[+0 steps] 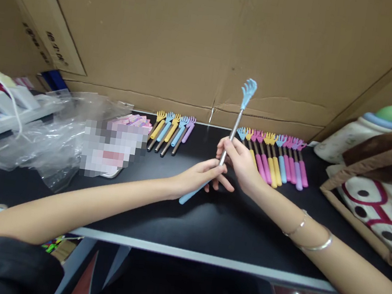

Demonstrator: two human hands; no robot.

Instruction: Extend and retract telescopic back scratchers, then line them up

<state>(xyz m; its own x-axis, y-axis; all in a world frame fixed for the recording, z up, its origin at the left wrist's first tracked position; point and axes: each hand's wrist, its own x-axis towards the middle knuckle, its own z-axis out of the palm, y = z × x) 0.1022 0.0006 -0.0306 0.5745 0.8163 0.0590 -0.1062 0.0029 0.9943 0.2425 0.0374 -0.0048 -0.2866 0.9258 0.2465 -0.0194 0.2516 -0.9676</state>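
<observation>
A blue telescopic back scratcher (237,118) with a hand-shaped head is held tilted above the black table (156,219), its metal rod extended. My left hand (197,179) grips its blue handle near the bottom end. My right hand (240,160) pinches the metal rod just above the handle. Two rows of collapsed scratchers lie on the table: a small row (171,131) to the left with yellow, blue and purple heads, and a longer row (277,156) to the right in pink, yellow, blue and purple.
Crumpled clear plastic bags (55,132) and a blurred-out packet sit at the left, with white devices and cables (1,100) beyond. A brown and white fabric bag (382,192) stands at the right. Cardboard sheets (211,37) form the back wall.
</observation>
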